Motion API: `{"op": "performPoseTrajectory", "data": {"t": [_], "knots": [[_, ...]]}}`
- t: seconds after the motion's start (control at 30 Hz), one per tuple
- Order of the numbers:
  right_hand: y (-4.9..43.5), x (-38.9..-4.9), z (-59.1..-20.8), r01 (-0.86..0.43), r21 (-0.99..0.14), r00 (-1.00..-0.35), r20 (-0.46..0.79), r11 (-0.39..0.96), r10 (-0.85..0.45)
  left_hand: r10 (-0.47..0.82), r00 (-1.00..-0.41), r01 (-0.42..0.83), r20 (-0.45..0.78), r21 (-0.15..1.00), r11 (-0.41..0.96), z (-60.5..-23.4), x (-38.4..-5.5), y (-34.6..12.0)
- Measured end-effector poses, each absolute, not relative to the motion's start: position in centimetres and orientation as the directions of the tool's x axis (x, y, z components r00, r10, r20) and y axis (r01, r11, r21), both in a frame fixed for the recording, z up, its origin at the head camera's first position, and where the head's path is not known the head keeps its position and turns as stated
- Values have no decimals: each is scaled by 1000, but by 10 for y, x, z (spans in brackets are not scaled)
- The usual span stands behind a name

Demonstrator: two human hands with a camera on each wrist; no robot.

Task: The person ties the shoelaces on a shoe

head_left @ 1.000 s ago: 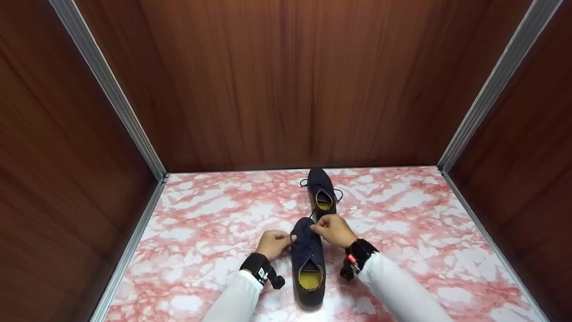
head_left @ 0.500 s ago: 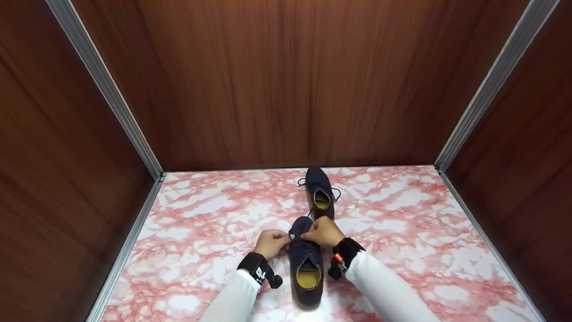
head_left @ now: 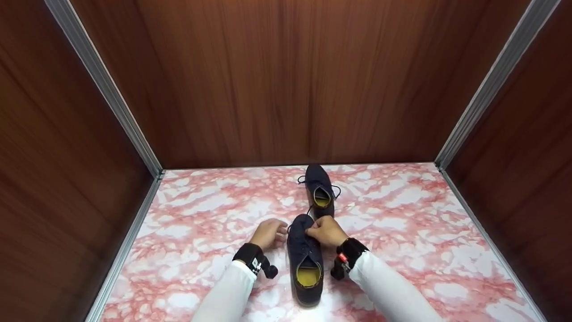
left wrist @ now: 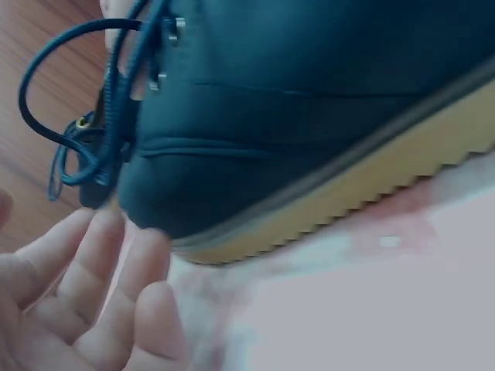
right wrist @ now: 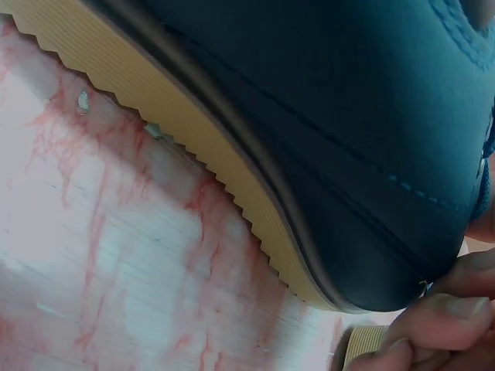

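Observation:
A dark blue lace-up shoe (head_left: pixel 304 250) with a yellow insole and a ridged tan sole stands on the marbled surface, its toe pointing away from me. My left hand (head_left: pixel 269 233) is beside the left of its toe, fingers loosely spread and holding nothing. In the left wrist view, a loop of blue shoelace (left wrist: pixel 27 85) hangs beyond those fingertips. At the right of the toe, my right hand (head_left: pixel 328 230) pinches the shoelace between thumb and forefinger; a small lace tip (right wrist: pixel 424 287) shows by the fingers in the right wrist view.
Just beyond the toe, the matching shoe (head_left: pixel 318 183) stands with its laces out to both sides. The red-and-white marbled surface (head_left: pixel 201 268) is bounded by wood-grain panels (head_left: pixel 286 80) at the back and both sides, with metal corner strips (head_left: pixel 111 89).
My left hand has let go of the lace and drawn off to the left, its fingers loosening. My right hand has shifted slightly over the toe and back, still pinching.

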State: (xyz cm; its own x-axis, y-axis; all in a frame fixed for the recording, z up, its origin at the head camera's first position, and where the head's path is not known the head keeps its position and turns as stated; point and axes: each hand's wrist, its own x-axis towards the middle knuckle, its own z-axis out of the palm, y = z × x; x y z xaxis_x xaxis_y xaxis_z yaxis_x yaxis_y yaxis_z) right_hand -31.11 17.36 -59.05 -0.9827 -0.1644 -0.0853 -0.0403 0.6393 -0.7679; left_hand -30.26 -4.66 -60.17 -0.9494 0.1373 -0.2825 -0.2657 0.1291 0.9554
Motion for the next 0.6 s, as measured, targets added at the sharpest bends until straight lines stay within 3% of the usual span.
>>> {"op": "performPoseTrajectory", "data": {"t": [0.13,0.3,0.6], "knots": [[174,-311,-590,-50,-777,-982,-75,627,-171,131,-983,-84,-127,952,296,-586,-311,-43],[174,-311,-591,-77,-782,-979,-58,619,-195,194,-980,144,46,835,531,-572,-317,-35],[177,-310,-594,-72,-812,-975,-66,580,-213,273,-962,183,0,740,647,-570,-320,-27]]}}
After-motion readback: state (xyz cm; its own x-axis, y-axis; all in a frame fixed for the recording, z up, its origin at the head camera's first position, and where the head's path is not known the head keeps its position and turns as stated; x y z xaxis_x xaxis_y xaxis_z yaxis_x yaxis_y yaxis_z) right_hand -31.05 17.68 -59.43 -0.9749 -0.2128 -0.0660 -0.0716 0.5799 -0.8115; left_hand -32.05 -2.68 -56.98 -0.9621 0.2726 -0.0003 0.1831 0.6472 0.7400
